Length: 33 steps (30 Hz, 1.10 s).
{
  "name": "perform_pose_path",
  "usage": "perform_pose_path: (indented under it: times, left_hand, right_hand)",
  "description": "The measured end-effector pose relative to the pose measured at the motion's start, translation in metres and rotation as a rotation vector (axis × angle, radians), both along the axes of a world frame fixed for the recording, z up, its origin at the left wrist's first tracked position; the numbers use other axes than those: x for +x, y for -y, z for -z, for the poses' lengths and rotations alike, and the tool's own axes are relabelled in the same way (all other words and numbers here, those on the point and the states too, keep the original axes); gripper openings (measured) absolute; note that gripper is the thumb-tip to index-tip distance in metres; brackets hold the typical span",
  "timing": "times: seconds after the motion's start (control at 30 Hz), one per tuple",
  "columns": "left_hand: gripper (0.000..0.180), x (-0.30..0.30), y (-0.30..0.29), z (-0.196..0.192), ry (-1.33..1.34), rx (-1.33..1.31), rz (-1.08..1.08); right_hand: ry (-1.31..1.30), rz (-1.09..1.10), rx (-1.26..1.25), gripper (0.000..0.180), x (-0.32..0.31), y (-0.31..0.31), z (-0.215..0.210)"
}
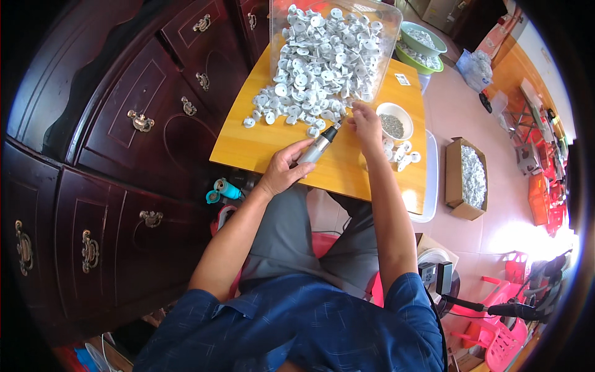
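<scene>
My left hand (286,166) is wrapped round a silver-grey electric screwdriver (317,147) with a black nose, its tip slanting up and to the right over the table. Close by that tip is my right hand (365,126), its fingers bent together; whatever they pinch is hidden or too small to name. A large heap of small white plastic parts (310,80) with round heads spills toward both hands. Beside my right wrist stands a white bowl (406,118) of tiny metal pieces that look like screws. Several white parts (406,155) lie in a separate group below the bowl.
The heap comes out of a clear plastic bin (389,43) tipped on the wooden table (248,146). Dark drawers (124,118) stand at the left. Stacked basins (427,38) and a cardboard box (455,180) of white parts are to the right. A pink chair (496,335) stands lower right.
</scene>
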<state>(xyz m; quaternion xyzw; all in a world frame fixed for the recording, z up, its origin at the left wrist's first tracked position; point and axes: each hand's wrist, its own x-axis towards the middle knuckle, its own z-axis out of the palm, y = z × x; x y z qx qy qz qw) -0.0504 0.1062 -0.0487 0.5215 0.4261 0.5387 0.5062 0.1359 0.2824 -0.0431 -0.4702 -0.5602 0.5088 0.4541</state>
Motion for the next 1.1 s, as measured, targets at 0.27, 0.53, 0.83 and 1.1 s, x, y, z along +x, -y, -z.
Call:
perform_pose_path:
  times: [0.27,0.53,0.83,1.1]
  left_hand:
    - [0.059,0.000,0.000,0.002,0.021,0.018,-0.042]
    - [0.058,0.000,-0.002,0.004,0.022,0.019,-0.022]
    - [0.057,-0.001,-0.003,-0.004,-0.030,-0.050,0.032]
    - [0.056,0.000,-0.004,-0.009,-0.036,-0.130,0.059]
  right_hand:
    - [0.608,-0.071,0.451,0.026,-0.009,-0.016,0.007]
    - [0.645,-0.037,0.415,0.024,-0.015,-0.012,0.010]
    - [0.045,-0.036,0.080,0.019,0.006,0.017,0.022]
    - [-0.157,-0.011,-0.029,0.021,0.007,0.028,0.017]
